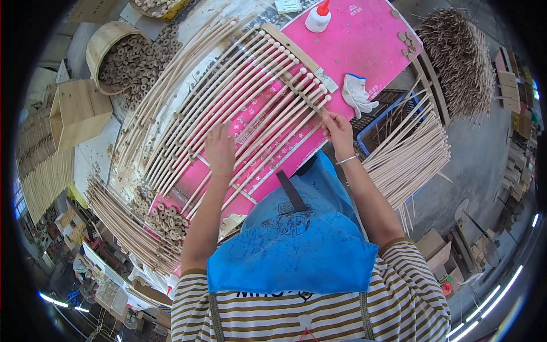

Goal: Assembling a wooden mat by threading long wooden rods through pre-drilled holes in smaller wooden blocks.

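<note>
A row of pale wooden sticks with round ball ends (256, 80) lies side by side across the pink sheet on the table. My left hand (221, 151) lies over the middle of these sticks with its fingers stretched out, a ring on one finger. Close to the ball ends, my right hand (339, 130) pinches the near end of a thin brown wooden strip (302, 94), which runs crosswise over several sticks. Small brown rings (171, 157) sit on the lower part of many sticks. A pale wooden bar (292, 48) lies along the ball ends.
A wooden bucket (94, 51) spills brown rings on the left. More rings (168, 219) lie near the front edge. A glue bottle (318, 20) and a white glove (357, 94) are on the pink sheet. Bundled sticks (413, 154) rest right, by a blue-rimmed crate (364, 134).
</note>
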### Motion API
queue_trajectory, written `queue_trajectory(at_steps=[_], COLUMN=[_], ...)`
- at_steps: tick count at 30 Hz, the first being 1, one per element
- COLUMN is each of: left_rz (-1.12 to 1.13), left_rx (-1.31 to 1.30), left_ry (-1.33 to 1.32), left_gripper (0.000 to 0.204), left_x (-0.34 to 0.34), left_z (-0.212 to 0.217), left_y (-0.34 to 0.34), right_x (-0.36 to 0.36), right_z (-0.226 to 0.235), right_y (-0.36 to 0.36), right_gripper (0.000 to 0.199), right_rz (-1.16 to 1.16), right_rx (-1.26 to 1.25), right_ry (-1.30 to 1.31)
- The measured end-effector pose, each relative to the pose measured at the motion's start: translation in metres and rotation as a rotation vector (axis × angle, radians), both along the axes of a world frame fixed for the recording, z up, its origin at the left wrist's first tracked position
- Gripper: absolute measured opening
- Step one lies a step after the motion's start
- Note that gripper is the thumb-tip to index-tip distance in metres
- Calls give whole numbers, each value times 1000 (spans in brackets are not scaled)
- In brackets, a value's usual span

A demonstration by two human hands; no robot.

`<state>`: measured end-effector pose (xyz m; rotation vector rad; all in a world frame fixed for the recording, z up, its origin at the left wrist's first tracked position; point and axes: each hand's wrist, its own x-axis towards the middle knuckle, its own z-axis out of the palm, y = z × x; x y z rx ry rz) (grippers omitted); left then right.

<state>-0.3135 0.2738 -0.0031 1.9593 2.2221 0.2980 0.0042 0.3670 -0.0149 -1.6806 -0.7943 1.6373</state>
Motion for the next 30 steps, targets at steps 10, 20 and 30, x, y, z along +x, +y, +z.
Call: queue_trajectory(at_steps=[10,20,30], left_rz=[45,-58,196], left_rx=[-70,45,-65], left_ry=[206,89,-319], left_gripper=[19,17,37], left_x=[-38,-18,-48], left_z=[-33,60,136], left_y=[2,-31,-116], right_x=[0,-91,-87], right_z=[1,50,69], right_y=[-20,-11,12], right_gripper=[22,33,30], right_rz=[89,368,332], right_rx=[-29,-34,-40], right_ry=[37,293,375])
